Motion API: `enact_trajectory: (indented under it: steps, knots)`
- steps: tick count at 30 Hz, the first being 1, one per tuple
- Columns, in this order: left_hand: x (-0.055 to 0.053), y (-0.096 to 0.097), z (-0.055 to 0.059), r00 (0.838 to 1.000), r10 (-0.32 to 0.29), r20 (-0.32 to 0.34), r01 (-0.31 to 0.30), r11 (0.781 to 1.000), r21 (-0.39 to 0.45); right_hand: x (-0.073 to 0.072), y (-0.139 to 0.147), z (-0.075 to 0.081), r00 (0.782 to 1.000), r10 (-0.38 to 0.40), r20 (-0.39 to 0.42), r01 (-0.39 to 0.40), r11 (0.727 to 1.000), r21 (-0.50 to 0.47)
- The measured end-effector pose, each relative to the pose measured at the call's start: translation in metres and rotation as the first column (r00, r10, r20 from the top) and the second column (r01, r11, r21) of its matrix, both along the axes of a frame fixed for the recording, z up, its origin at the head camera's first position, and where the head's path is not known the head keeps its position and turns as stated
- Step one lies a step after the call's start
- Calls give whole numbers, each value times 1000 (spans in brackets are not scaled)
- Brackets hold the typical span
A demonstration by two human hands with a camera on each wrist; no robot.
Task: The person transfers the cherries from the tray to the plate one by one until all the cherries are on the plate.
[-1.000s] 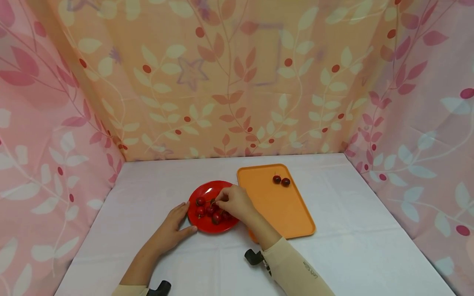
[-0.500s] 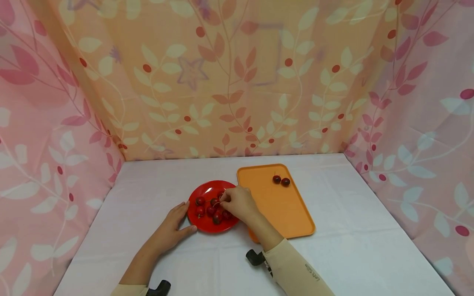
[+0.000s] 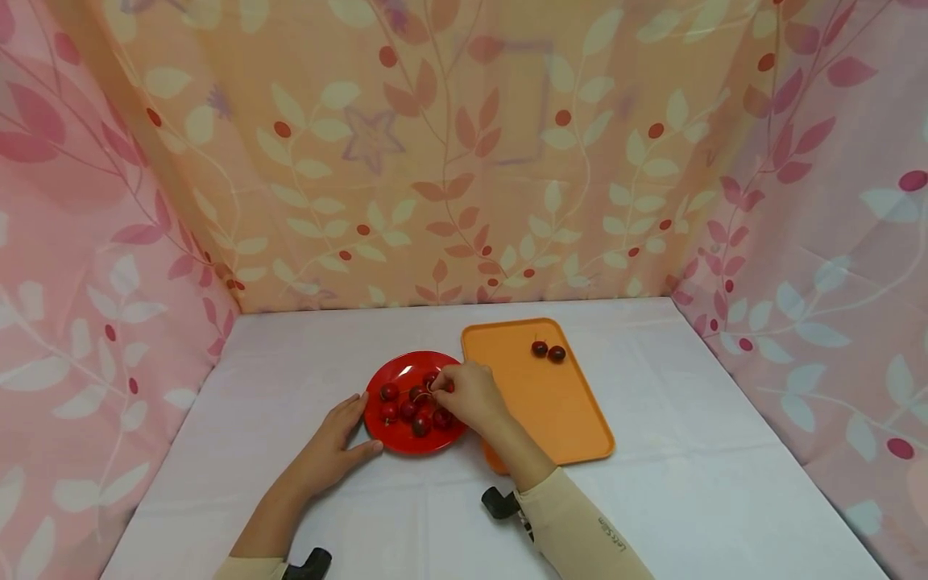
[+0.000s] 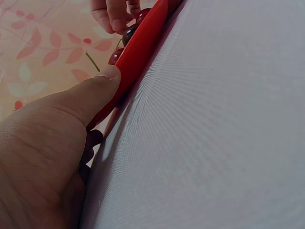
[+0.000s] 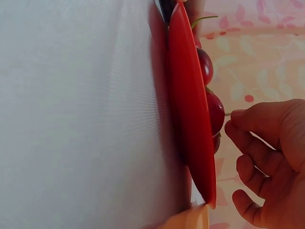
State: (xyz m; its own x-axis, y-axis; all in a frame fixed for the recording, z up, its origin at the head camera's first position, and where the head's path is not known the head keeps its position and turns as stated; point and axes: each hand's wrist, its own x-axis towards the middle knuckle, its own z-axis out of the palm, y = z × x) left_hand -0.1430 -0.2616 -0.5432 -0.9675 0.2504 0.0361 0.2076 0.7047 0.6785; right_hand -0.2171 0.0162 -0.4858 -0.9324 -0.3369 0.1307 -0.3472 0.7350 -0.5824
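A round red plate holds several dark red cherries, some with stems. My left hand rests at the plate's left edge, thumb and fingers spread apart along the rim. In the left wrist view its thumb lies against the red rim. My right hand is over the plate's right side. In the right wrist view, its thumb and forefinger pinch a thin cherry stem beside a cherry; the other fingers are loosely curled.
An orange rectangular tray lies right of the plate, close to its rim. Two cherries sit near the tray's far right corner. A white cloth covers the table, with patterned curtains behind and at both sides.
My right hand has shifted slightly right over the plate, uncovering more cherries. The left hand stays at the rim. The whole head view has shifted slightly.
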Motion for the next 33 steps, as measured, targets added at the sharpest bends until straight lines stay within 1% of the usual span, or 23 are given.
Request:
enact_trajectory:
  steps: [5, 12, 17, 22, 29, 32, 33]
  knots:
    - [0, 0, 0, 1000, -2, -1, 2, 1000, -3, -1, 3, 4, 999, -3, -39, 3, 1000, 0]
    - [0, 0, 0, 1000, 7, 9, -7, 1000, 14, -3, 5, 12, 998, 24, -61, -24, 1000, 1]
    - [-1, 1, 0, 1000, 9, 17, -9, 1000, 12, -6, 10, 18, 993, 54, -105, -52, 998, 26]
    - [-1, 0, 0, 1000, 1, 6, -2, 1000, 14, -11, 17, 28, 986, 68, -153, -62, 997, 48]
    - [0, 0, 0, 1000, -8, -11, 9, 1000, 22, -19, 30, 42, 966, 122, -227, -115, 992, 44]
    - [0, 0, 0, 1000, -2, -1, 2, 1000, 22, -22, 37, 48, 955, 153, -252, -143, 988, 59]
    - [0, 0, 0, 1000, -1, 3, 1, 1000, 22, -24, 40, 50, 948, 170, -270, -157, 985, 69]
